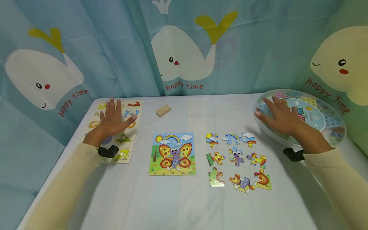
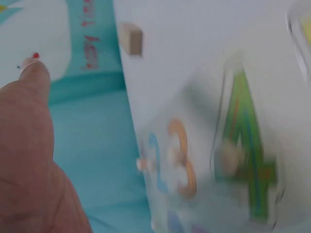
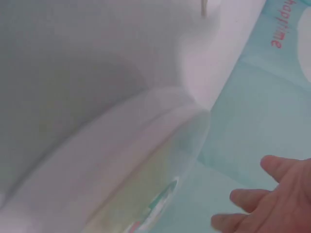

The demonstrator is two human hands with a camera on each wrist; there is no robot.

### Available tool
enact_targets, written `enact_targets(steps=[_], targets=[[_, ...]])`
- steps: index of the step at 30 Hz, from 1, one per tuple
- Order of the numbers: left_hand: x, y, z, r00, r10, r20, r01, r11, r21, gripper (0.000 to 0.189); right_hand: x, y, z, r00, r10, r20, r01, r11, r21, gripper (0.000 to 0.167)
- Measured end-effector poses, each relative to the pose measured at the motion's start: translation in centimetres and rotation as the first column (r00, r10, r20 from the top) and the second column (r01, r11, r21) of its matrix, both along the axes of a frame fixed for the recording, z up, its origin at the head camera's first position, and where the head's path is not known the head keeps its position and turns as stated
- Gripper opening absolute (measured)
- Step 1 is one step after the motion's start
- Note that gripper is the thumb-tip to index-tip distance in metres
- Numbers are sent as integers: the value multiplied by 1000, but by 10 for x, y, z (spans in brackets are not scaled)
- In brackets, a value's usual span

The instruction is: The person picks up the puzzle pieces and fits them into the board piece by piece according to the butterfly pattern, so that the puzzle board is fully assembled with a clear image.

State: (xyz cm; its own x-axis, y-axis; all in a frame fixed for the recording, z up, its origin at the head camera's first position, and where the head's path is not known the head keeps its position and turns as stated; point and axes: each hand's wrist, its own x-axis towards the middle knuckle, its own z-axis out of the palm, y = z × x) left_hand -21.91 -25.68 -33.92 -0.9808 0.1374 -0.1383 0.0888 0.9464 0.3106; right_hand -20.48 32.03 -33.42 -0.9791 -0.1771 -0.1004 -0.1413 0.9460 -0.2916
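My left hand [image 1: 110, 121] is spread above a wooden number puzzle board [image 1: 135, 134] at the left, fingers straight and holding nothing. In the left wrist view a green number 4 [image 2: 243, 126] with a knob shows, and the thumb sticks out at the left. On the other side my right hand [image 1: 280, 118] spreads over a round clear-lidded box [image 1: 333, 124], also with nothing in it. Between them lie a square butterfly picture board [image 1: 172, 154] and several loose jigsaw pieces [image 1: 236, 156] in three rough rows. Whether either hand touches what is below it, I cannot tell.
A small wooden block [image 1: 163, 110] lies behind the butterfly board. Light blue curtains [image 1: 123, 48] with whale prints hang along the table's back and sides. A white cloth [image 1: 184, 204] covers the table.
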Motion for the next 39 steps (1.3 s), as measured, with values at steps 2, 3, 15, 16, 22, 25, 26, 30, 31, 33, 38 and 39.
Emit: enact_targets(steps=[2, 3, 15, 16, 22, 25, 26, 30, 31, 33, 38, 39], targets=[[4, 3, -3, 999, -34, -25, 35, 999, 37, 112, 2, -4, 1, 1000, 31, 0, -31, 997, -65, 82], [5, 4, -5, 998, -51, -40, 53, 997, 53, 112, 3, -5, 2, 999, 45, -5, -45, 994, -98, 81], [37, 19, -7, 983, -181, -6, 180, 972, 154, 113, 25, -25, 2, 991, 109, -73, -122, 973, -196, 56], [41, 22, -6, 982, -190, 1, 187, 968, 166, 113, 27, -27, 2, 990, 120, -81, -134, 972, -194, 53], [54, 34, -4, 974, -225, 39, 213, 957, 198, 111, 41, -38, 2, 981, 155, -121, -175, 968, -181, 45], [58, 40, -7, 971, -234, 52, 220, 957, 188, 112, 48, -44, 2, 970, 188, -154, -218, 952, -213, 41], [59, 41, -9, 970, -236, 59, 221, 957, 190, 112, 50, -45, 2, 965, 202, -166, -237, 945, -226, 39], [64, 45, -17, 959, -273, 79, 252, 945, 206, 115, 57, -52, 0, 950, 256, -181, -301, 905, -300, 31], [65, 46, -18, 953, -290, 83, 266, 938, 224, 116, 59, -53, 0, 948, 264, -181, -310, 896, -319, 29], [67, 48, -22, 941, -326, 93, 295, 923, 248, 119, 61, -57, -1, 947, 273, -169, -317, 880, -354, 26], [70, 54, -27, 913, -382, 144, 335, 902, 271, 127, 67, -68, -3, 948, 294, -120, -316, 847, -427, 23], [71, 55, -28, 909, -389, 153, 340, 901, 269, 129, 69, -70, -4, 945, 307, -110, -323, 838, -440, 23]])
